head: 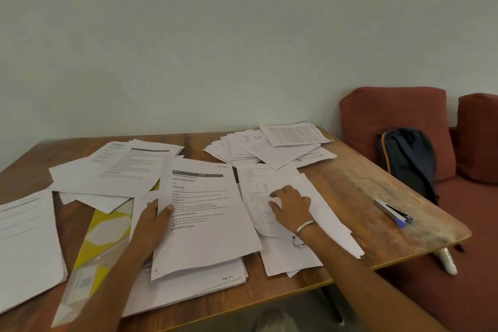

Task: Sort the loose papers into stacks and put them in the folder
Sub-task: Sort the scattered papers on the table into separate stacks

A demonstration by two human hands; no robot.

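a plain pale wall (215, 35) fills the upper half, evenly and softly lit. a wooden table (363, 183) spans the lower frame. at 3 o'clock, a red sofa (390, 110) with cushions stands against the wall.

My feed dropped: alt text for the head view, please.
Left hand pinches a printed sheet atop a stack; right hand rests on papers beside it. A yellow folder lies left on the wooden table.
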